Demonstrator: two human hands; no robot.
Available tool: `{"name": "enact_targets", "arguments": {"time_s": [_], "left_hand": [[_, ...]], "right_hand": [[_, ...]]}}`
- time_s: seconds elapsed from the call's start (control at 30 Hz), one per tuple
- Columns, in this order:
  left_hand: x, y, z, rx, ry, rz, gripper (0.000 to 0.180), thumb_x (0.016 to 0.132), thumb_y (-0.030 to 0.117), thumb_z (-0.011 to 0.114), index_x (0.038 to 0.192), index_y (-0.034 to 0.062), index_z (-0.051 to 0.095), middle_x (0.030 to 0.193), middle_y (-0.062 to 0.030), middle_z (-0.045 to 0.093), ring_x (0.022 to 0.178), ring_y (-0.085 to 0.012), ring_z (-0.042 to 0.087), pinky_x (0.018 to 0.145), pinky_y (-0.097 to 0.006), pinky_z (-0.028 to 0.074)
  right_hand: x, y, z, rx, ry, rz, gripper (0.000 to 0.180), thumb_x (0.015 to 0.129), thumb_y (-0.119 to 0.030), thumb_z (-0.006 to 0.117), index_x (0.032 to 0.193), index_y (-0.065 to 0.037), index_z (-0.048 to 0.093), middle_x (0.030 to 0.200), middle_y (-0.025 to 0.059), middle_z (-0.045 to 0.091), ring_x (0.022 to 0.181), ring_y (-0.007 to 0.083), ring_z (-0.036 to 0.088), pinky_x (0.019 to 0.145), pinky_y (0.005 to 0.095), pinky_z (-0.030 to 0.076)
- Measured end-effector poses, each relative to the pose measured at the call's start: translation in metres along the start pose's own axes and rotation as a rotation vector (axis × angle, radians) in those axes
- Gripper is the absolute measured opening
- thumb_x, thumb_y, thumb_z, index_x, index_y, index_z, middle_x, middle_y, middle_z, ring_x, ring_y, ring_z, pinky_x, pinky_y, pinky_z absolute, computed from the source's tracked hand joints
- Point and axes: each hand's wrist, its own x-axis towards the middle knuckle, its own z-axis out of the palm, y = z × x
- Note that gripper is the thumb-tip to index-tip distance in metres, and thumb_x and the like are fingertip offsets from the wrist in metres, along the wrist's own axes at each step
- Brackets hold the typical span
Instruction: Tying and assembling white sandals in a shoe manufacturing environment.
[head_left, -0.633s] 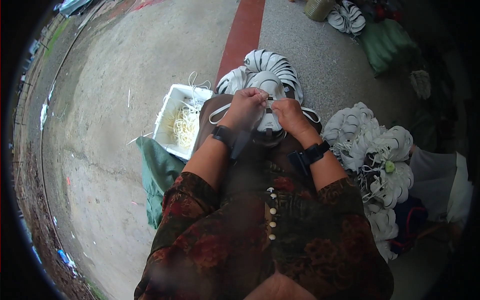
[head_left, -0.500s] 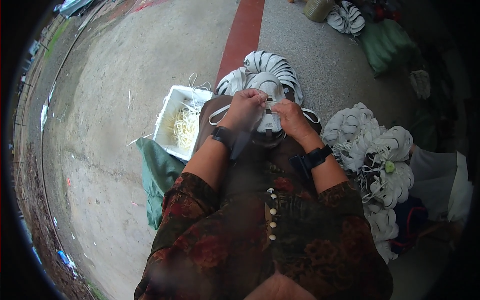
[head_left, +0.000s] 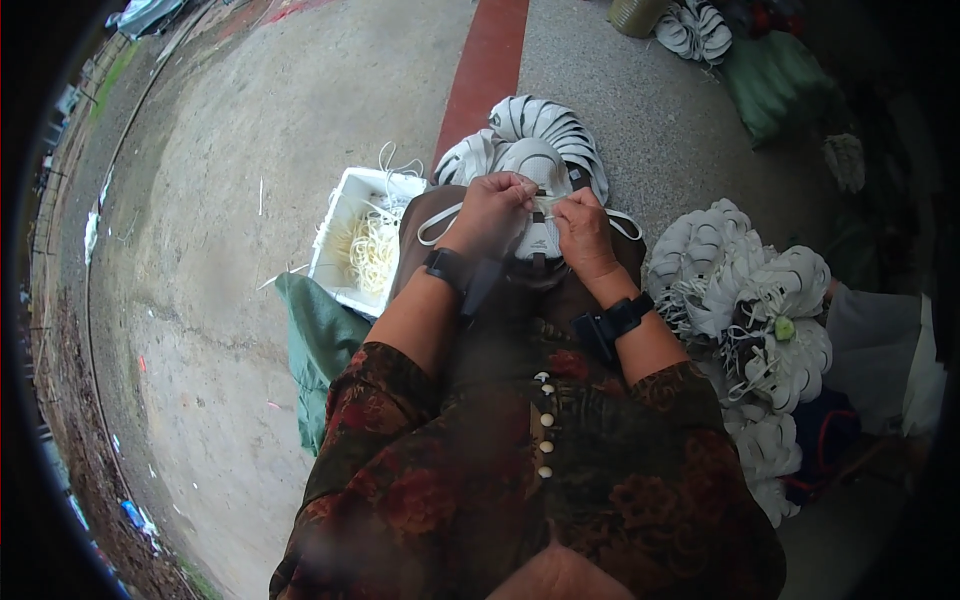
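A pale grey and white shoe upper point(head_left: 541, 238) lies across my lap, its tongue end pointing away from me. My left hand point(head_left: 493, 208) is closed in a pinch over its left side, gripping a white shoelace point(head_left: 437, 224) that loops out at the left. Close beside it on the right, the fingers of my right hand point(head_left: 586, 232) are pinched on the lace too, above the middle of the upper. A loop of lace also sticks out past the right hand. The fingertips partly hide the eyelets. Just beyond my knees sits a fanned stack of similar uppers point(head_left: 548, 125).
A white foam box point(head_left: 326, 240) of loose laces point(head_left: 370, 252) stands by my left leg, with green cloth point(head_left: 318, 350) beside it. At my right are heaped bundles of white uppers point(head_left: 720, 270). Farther off lie a green sack point(head_left: 778, 90) and another bundle point(head_left: 695, 32).
My right hand has shifted slightly, its fingers drawn up nearer the lace. The left hand keeps its pinch in nearly the same place.
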Motion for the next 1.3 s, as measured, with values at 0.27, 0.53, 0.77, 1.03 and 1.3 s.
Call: {"name": "enact_targets", "arguments": {"time_s": [0.27,0.53,0.77,1.03,1.3], "left_hand": [[0.001,0.000,0.001,0.017,0.005,-0.030,0.012,0.086,0.015,0.063,0.083,0.0032,0.063,0.071,-0.0013,0.062,0.062,-0.0070,0.054,0.058,-0.019,0.044],[-0.002,-0.005,0.010,0.210,0.067,0.124,0.027,0.078,0.012,0.068,0.101,-0.0004,0.060,0.081,-0.0048,0.061,0.069,-0.0118,0.058,0.065,-0.025,0.048],[-0.033,-0.004,0.004,1.215,0.078,0.587,0.052,0.065,0.015,0.075,0.108,0.0051,0.048,0.095,-0.0131,0.053,0.076,-0.0300,0.058,0.067,-0.034,0.049],[-0.040,-0.013,0.004,1.611,0.005,0.693,0.018,0.074,0.012,0.060,0.090,0.0064,0.055,0.087,-0.0134,0.052,0.079,-0.0324,0.058,0.062,-0.039,0.050],[-0.038,-0.018,0.014,1.712,0.138,0.637,0.015,0.072,0.015,0.060,0.087,0.0127,0.060,0.083,-0.0105,0.052,0.077,-0.0282,0.059,0.059,-0.038,0.050]], "right_hand": [[0.000,0.021,0.006,0.428,-0.081,0.360,0.009,0.064,0.002,0.060,0.070,-0.004,0.062,0.070,0.0127,0.057,0.073,0.0282,0.055,0.065,0.0332,0.046],[-0.004,0.003,0.020,0.056,0.011,0.164,0.010,0.064,0.000,0.067,0.073,-0.005,0.064,0.078,0.0084,0.057,0.085,0.0251,0.055,0.075,0.0329,0.045],[-0.014,0.010,0.016,0.240,0.088,0.266,0.008,0.066,-0.002,0.065,0.072,-0.005,0.060,0.083,0.0122,0.055,0.087,0.0304,0.053,0.076,0.0374,0.045],[-0.012,0.009,0.024,0.029,0.161,0.150,0.006,0.066,-0.005,0.066,0.070,-0.009,0.063,0.082,0.0124,0.057,0.090,0.0302,0.052,0.077,0.0383,0.045],[-0.010,0.017,0.029,0.033,0.120,0.158,0.003,0.067,-0.009,0.065,0.070,-0.011,0.064,0.085,0.0146,0.059,0.095,0.0318,0.053,0.079,0.0390,0.046]]}}
